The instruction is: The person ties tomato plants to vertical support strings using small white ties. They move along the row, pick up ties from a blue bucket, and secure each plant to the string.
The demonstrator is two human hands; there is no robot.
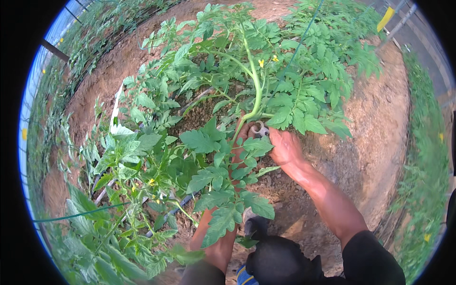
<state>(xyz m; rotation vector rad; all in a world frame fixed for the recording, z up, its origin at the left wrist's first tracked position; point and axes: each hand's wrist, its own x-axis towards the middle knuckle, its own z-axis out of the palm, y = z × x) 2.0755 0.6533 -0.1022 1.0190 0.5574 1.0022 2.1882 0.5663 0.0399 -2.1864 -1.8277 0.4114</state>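
A pale plastic clip (262, 129) with a ring-shaped end sits between my two hands, just below the bend of a thick tomato stem (257, 91). My right hand (286, 145) grips the clip from the right, with its fingertips partly hidden by the clip and leaves. Close against the stem's lower part, my left hand (245, 132) reaches up from below, and its thumb touches the ring end. Large tomato leaves (222, 181) cover much of the left hand and forearm, so its grip is unclear. Yellow flowers (261, 63) show beside the stem.
More tomato plants (131, 171) crowd the left side, with a black drip hose (178, 206) beneath. A green string (302, 37) rises at upper right; another green string (82, 213) crosses the lower left. Bare soil (374, 117) lies to the right. A yellow card (385, 19) hangs near a post.
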